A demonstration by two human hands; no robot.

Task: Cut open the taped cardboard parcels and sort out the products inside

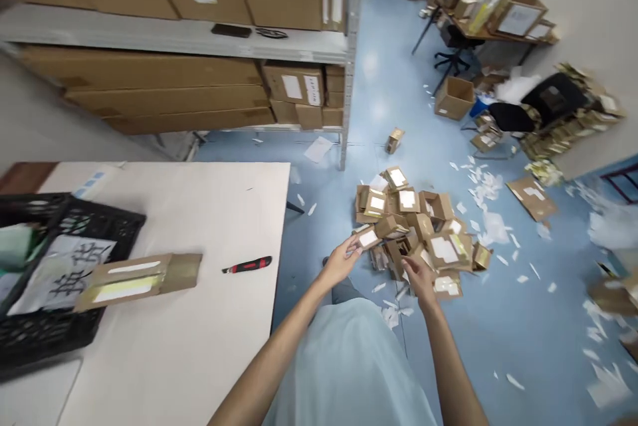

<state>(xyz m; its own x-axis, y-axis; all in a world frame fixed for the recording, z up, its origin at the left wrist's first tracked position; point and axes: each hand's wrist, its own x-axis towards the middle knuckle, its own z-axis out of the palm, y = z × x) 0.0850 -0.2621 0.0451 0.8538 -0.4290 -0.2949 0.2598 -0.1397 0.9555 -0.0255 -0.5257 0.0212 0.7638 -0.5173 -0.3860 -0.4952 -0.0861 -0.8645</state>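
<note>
I'm looking down on a pale worktop (214, 213) at my left, bearing a black crate (117, 226), a taped carton (149, 278) and a red-and-black knife (248, 265); beyond it stands a metal shelf (174, 39) of cartons. The blue floor (379, 107) is strewn with paper scraps (486, 187), a heap of cardboard boxes (423, 226) in front of me. My left hand (343, 261) pinches a small labelled box (367, 238) at the heap's near left edge, label up, long axis roughly crosswise, pointing away from the fingers. My right hand (420, 278) curls beside the heap; I can't tell whether its grip holds anything.
</note>
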